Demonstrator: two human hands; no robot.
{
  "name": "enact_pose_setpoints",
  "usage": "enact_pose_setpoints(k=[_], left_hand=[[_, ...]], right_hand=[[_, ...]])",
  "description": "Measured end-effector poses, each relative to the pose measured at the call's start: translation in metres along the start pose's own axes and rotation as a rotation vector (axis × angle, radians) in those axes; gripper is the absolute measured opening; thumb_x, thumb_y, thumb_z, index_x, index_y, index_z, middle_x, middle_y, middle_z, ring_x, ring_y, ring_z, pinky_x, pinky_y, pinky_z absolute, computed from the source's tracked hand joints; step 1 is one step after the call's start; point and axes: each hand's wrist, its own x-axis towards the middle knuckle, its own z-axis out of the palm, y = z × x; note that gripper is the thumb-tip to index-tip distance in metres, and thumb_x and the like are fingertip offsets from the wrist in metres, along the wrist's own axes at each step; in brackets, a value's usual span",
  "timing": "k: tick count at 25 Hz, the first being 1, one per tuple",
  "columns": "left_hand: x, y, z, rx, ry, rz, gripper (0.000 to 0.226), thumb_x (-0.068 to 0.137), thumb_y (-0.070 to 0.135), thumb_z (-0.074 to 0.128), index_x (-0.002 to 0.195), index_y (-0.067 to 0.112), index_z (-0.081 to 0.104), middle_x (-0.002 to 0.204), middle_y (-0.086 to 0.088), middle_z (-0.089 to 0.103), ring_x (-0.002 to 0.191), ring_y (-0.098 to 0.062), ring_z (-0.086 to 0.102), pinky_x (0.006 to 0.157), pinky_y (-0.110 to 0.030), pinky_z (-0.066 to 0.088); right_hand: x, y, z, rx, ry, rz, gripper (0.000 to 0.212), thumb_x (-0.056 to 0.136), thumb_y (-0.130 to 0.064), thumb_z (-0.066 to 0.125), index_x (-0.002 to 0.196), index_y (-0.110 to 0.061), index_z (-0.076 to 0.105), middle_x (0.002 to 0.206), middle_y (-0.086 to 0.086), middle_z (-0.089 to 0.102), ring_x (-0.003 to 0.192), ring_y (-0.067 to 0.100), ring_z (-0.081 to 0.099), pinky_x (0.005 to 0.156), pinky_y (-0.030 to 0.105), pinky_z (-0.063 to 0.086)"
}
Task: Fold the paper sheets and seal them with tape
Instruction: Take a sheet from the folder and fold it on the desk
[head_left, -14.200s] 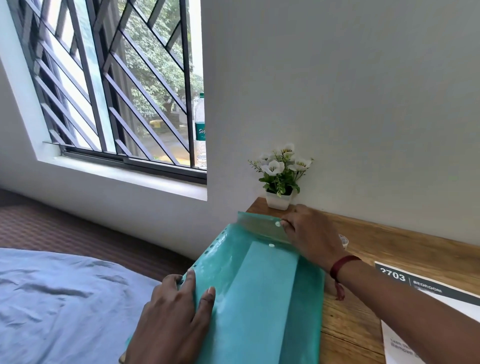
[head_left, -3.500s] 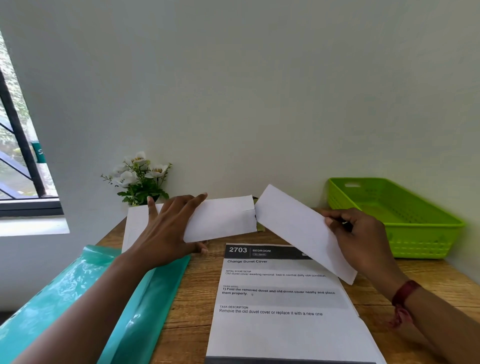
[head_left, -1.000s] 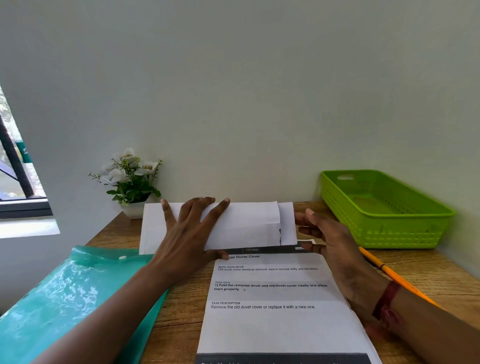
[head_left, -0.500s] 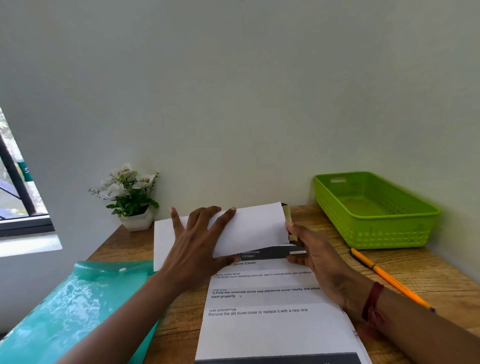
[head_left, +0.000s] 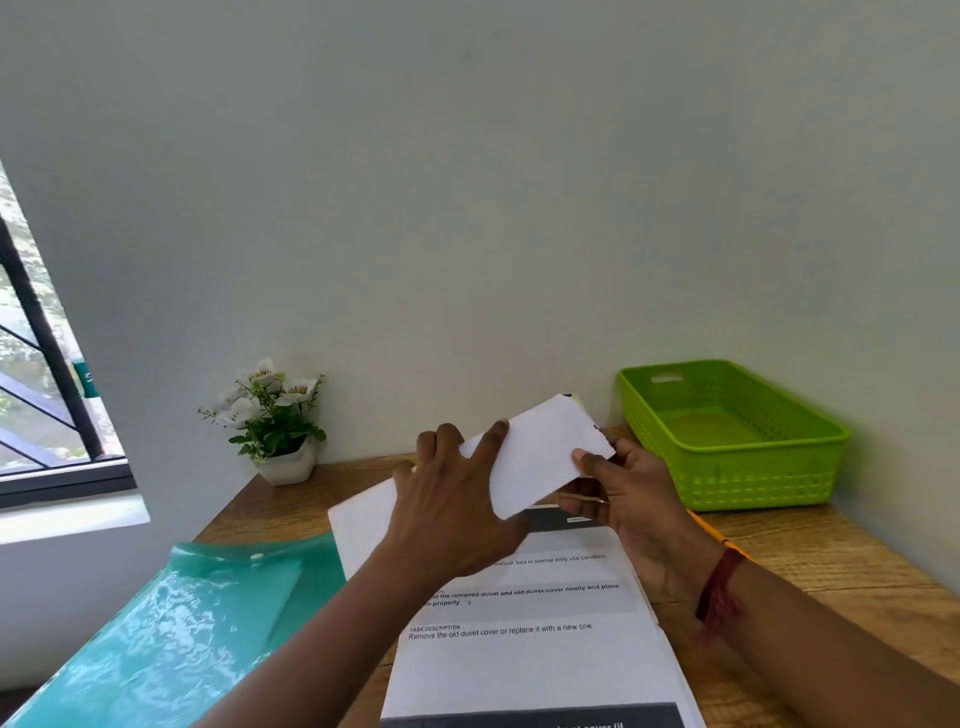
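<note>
A: Which step is being done?
B: Folding. The folded sheet (head_left: 545, 457) is pinched by the right grip (head_left: 636, 501); the left grip (head_left: 457, 504) is spread flat on it.
A: Next?
B: Tape must be fetched.

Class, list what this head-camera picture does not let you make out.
Head view:
1. Printed sheet: heading hidden by left hand and folded paper; last line cut off by bottom edge.
2. Orange pencil: mostly behind the wrist of the right hand.
3. Small dark object behind the folded paper: too little shows to identify.
</note>
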Motion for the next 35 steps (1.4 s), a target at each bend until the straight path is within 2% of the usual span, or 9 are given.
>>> enact_pose_setpoints(k=[4,9,13,19,22,25,28,31,35], left_hand=[[-0.006,0.027,-0.015,-0.155,-0.171,-0.094,0.097,0.068,0.078,0.054,0.144,0.031,0.019,0.122,-0.003,0.038,0.12,-0.025,0.034,0.088,-0.037,0.036],[0.007,0.028,-0.027,-0.375,-0.204,-0.17,0.064,0.078,0.064,0.06,0.126,0.022,0.053,0.122,0.001,0.06,0.11,-0.019,0.055,0.082,-0.029,0.042],[0.02,0.009,0.001,-1.055,-0.202,-0.397,0.033,0.081,0.028,0.075,0.111,0.019,0.067,0.097,-0.005,0.072,0.074,-0.012,0.067,0.067,-0.032,0.053],[0.016,-0.008,0.04,-1.631,-0.171,-0.561,0.029,0.085,0.007,0.069,0.113,0.011,0.063,0.094,-0.006,0.074,0.071,-0.019,0.068,0.064,-0.032,0.054],[0.013,-0.013,0.055,-1.732,-0.143,-0.609,0.033,0.082,-0.001,0.069,0.111,0.013,0.062,0.104,-0.009,0.07,0.079,-0.024,0.067,0.069,-0.037,0.057],[0.011,-0.014,0.061,-1.768,-0.15,-0.623,0.03,0.08,-0.006,0.068,0.106,0.009,0.062,0.103,-0.019,0.07,0.085,-0.034,0.065,0.088,-0.057,0.05],[0.007,-0.015,0.062,-1.762,-0.153,-0.634,0.02,0.081,-0.008,0.065,0.087,0.01,0.062,0.079,-0.012,0.069,0.08,-0.032,0.062,0.086,-0.052,0.047],[0.003,-0.012,0.059,-1.74,-0.149,-0.606,0.017,0.08,-0.009,0.062,0.084,0.007,0.067,0.079,-0.011,0.067,0.074,-0.027,0.062,0.076,-0.041,0.051],[0.003,-0.006,0.056,-1.73,-0.069,-0.617,0.017,0.079,-0.003,0.062,0.073,0.008,0.072,0.077,-0.008,0.069,0.074,-0.025,0.06,0.07,-0.037,0.048]], right_hand=[[0.005,-0.006,-0.007,0.041,0.037,-0.013,0.036,0.089,0.007,0.057,0.12,-0.011,0.055,0.093,0.007,0.067,0.055,0.015,0.066,0.044,0.028,0.053],[0.005,-0.007,-0.01,0.014,0.026,0.01,0.045,0.088,0.008,0.056,0.125,-0.016,0.053,0.1,0.011,0.067,0.06,0.017,0.063,0.041,0.025,0.049],[0.007,-0.003,-0.012,-0.018,-0.016,0.052,0.05,0.087,0.007,0.059,0.131,-0.013,0.049,0.111,0.013,0.068,0.061,0.019,0.064,0.042,0.026,0.049],[0.006,0.008,-0.009,-0.147,-0.121,0.122,0.051,0.086,0.004,0.062,0.131,-0.017,0.048,0.098,0.011,0.074,0.056,0.016,0.065,0.04,0.025,0.047],[0.007,0.014,-0.006,-0.191,-0.189,0.162,0.049,0.086,0.003,0.062,0.129,-0.018,0.051,0.098,0.014,0.074,0.054,0.018,0.065,0.035,0.024,0.044],[0.006,0.02,-0.005,-0.246,-0.23,0.17,0.046,0.086,0.0,0.062,0.126,-0.021,0.054,0.101,0.015,0.074,0.06,0.021,0.064,0.038,0.025,0.046],[0.004,0.023,-0.004,-0.262,-0.233,0.172,0.04,0.087,0.0,0.063,0.119,-0.024,0.059,0.097,0.016,0.074,0.072,0.028,0.065,0.054,0.033,0.051],[0.0,0.024,-0.001,-0.27,-0.201,0.161,0.033,0.086,0.003,0.061,0.11,-0.019,0.066,0.074,0.012,0.067,0.067,0.025,0.064,0.06,0.035,0.051],[-0.004,0.02,0.002,-0.299,-0.143,0.147,0.023,0.086,0.001,0.061,0.098,-0.015,0.072,0.084,0.01,0.072,0.07,0.021,0.065,0.057,0.031,0.053]])
